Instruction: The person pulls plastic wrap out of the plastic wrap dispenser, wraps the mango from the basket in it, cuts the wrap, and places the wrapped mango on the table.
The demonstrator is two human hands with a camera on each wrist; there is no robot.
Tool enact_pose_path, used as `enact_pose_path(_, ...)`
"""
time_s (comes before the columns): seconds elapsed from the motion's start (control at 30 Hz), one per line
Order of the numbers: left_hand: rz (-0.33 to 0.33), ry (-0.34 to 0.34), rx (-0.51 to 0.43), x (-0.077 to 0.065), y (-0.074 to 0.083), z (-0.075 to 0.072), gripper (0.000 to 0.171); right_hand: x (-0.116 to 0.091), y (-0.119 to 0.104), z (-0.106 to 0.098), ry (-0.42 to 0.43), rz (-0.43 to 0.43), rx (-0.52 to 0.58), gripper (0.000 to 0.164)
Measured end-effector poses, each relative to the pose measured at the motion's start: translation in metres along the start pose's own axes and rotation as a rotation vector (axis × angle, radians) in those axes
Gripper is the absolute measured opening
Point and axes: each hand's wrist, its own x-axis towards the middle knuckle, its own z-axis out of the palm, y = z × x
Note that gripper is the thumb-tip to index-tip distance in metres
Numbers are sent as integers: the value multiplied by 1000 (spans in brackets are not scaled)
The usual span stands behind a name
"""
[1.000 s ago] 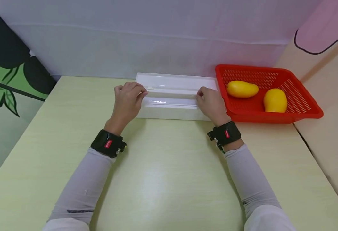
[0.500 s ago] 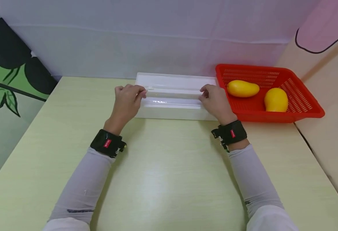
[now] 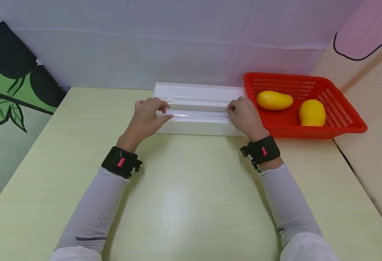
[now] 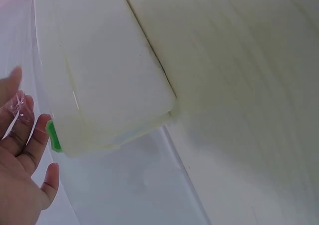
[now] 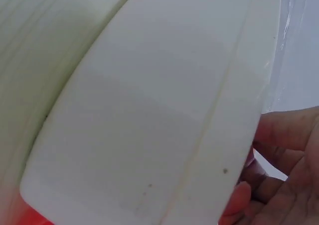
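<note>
A long white cling film dispenser (image 3: 197, 128) lies near the back of the table, its upper side facing me. Clear cling film (image 5: 285, 36) shows along its edge in the right wrist view. At the dispenser's right end my right hand (image 3: 244, 117) pinches the film between thumb and curled fingers. My left hand (image 3: 147, 116) is at the left end, thumb spread away from the fingers. In the left wrist view, crumpled film (image 4: 18, 104) clings at that hand's fingertips, beside a small green piece (image 4: 53, 135) on the dispenser's end.
A red plastic basket (image 3: 295, 132) stands right against the dispenser's right end. Two yellow mangoes, one lying long (image 3: 274, 100) and one rounder in view (image 3: 312, 113), are inside. A pale cloth wall (image 3: 145, 58) rises behind the table (image 3: 191, 195).
The right hand has shifted slightly right, its fingers parting and then closing again. The left hand's thumb has come away from its fingers, and the hand has moved slightly right.
</note>
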Motion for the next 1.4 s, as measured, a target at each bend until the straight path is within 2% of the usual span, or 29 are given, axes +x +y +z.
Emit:
enact_pose_path(0.17, 26, 20, 61, 1, 0, -2, 9, -3, 0, -1, 19, 2, -79, 21)
enact_pose_path(0.3, 14, 21, 78, 2, -1, -6, 10, -4, -1, 1, -10, 36, -126, 23)
enact_pose_path(0.4, 3, 20, 84, 3, -2, -9, 12, -4, 0, 1, -2, 60, -144, 23)
enact_pose_path(0.63, 8, 31, 90, 5, -6, -10, 14, -5, 2, -4, 31, 58, -72, 20)
enact_pose_path(0.83, 6, 80, 64, 6, -8, -9, 14, -3, 4, -10, -3, 57, -25, 18)
enact_pose_path(1.13, 4, 153, 71, 7, -11, -11, 15, -2, 2, -14, 3, 61, 93, 23)
enact_pose_path(1.3, 5, 173, 62, 8, -13, -11, 15, -1, 4, -11, 3, 46, 60, 25)
enact_pose_path(1.4, 8, 182, 51, 7, -13, -11, 15, -1, 3, -11, 41, 32, -18, 20)
